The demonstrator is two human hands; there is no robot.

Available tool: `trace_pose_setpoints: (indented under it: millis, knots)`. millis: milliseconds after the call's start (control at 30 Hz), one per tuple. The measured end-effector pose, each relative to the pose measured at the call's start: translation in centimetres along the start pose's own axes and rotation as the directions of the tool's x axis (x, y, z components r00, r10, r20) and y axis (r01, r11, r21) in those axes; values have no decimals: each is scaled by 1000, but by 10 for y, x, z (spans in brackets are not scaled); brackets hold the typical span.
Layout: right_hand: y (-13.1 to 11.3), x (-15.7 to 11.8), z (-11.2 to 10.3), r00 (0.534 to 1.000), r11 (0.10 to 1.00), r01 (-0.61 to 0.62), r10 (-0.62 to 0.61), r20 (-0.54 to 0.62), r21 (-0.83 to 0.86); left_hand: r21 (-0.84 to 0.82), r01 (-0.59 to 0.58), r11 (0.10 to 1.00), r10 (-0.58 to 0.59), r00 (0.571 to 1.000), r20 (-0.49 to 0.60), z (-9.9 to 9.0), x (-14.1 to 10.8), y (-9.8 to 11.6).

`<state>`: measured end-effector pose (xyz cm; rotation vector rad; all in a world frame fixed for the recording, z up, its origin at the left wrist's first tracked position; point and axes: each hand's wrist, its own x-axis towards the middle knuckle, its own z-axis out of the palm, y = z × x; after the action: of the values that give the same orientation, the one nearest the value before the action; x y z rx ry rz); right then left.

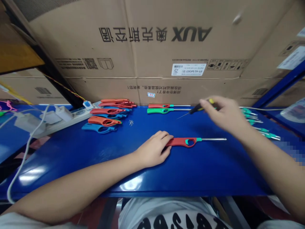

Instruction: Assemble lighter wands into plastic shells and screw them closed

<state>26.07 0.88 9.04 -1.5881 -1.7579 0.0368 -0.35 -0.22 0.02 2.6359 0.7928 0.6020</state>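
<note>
Near the table's middle, my left hand [156, 149] is closed around the handle end of a red gas lighter [178, 142], which lies flat with its metal tube pointing right. A green trigger shows inside the lighter's loop. My right hand [225, 113] is raised over the table and grips a screwdriver [196, 109] with a black and yellow handle, its thin shaft angled down to the left. Behind lie a finished-looking red lighter [157, 106] and a green lighter [154, 111], side by side. A small pile of screws [131, 122] sits left of them.
Several red, orange and blue lighter handles [102, 121] lie at the left, beside a white power strip [71, 116] with plugs and cables. Several green-ended metal tubes [267, 132] lie at the right, partly behind my forearm. A large cardboard sheet [152, 66] stands along the back edge.
</note>
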Motion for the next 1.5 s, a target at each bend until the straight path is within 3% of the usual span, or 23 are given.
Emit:
trace_pose_setpoints:
  millis: [67,200,333,500,767,967,1167,1300,1500]
  knots:
    - [-17,-8,25,983,981,39,-72,168,188,1,-21,1000,21,1000,1,0,-1,1]
    - [-38,-18,75,925,905,86,-228,305,416,13,-67,998,67,997,27,-1,-3,3]
    - [-56,-19,108,900,863,94,-287,327,497,12,-118,993,118,993,5,-1,-5,3]
    - [-67,-18,126,917,846,96,-279,284,524,10,-120,993,120,993,5,0,-5,-1]
    - [-59,-13,136,914,816,24,-252,318,578,23,-121,992,122,993,-9,0,-5,-1]
    - [-58,-13,138,899,800,45,-294,325,598,28,-122,992,123,992,-4,-1,-5,-1]
    - [-62,-12,129,934,771,-35,-201,295,636,28,-120,992,120,993,8,-2,-4,1]
    - [-61,-10,117,954,668,-180,-60,293,722,32,-80,996,79,996,30,-2,-4,0]
    - [-42,-8,89,936,334,-348,183,301,876,-117,-56,992,52,998,-36,1,-3,-9]
